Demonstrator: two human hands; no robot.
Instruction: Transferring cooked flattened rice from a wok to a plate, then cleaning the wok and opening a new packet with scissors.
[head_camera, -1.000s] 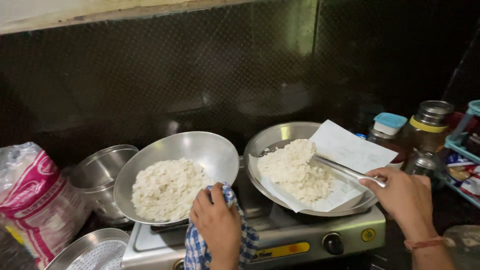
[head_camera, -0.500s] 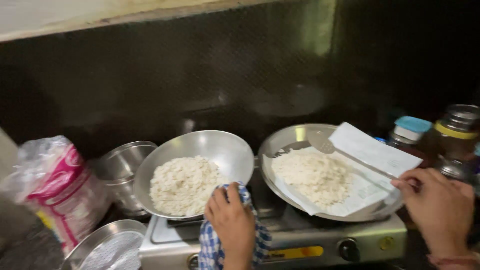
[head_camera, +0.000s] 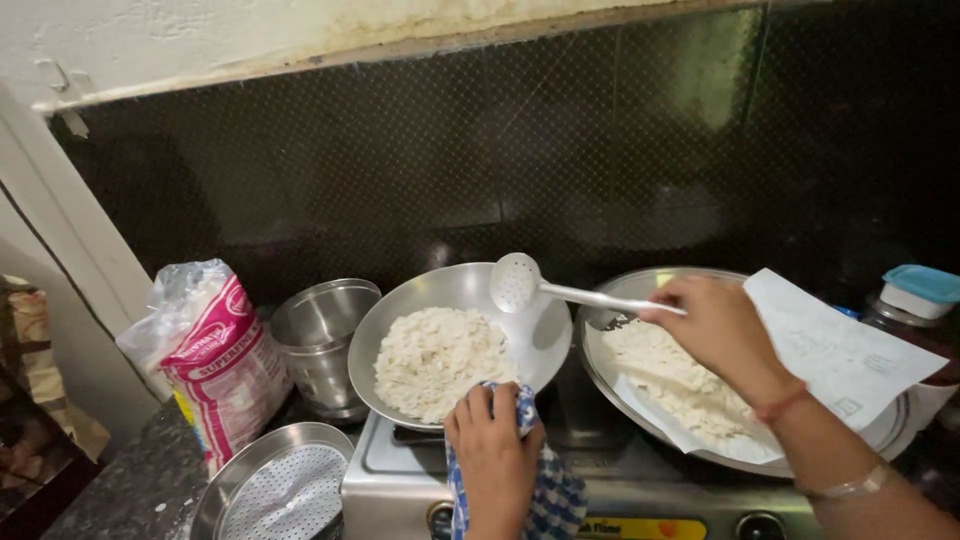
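My left hand is clenched on a blue-and-white checked cloth, and through that cloth my fingers pinch the near rim of the steel wok. The wok sits tilted on the left burner of the stove, and just beyond my left fingers lies a heap of white flakes filling its bottom. My right hand is closed around the handle of a perforated skimmer; its round bowl hangs above the far right part of the wok, to the left of my right fingers and clear of the flakes. Beneath my right hand stands a wide steel plate lined with white paper, and on it, just under and nearer than my right fingers, is a second pile of flakes.

Left of the wok, well apart from my left fingers, I see an empty steel pot and beside it a pink and white plastic bag standing on the dark surface. Nearer than the pot, at the lower edge, lies a round steel sieve. Far to the right of my right fingers a jar with a blue lid shows behind the paper.
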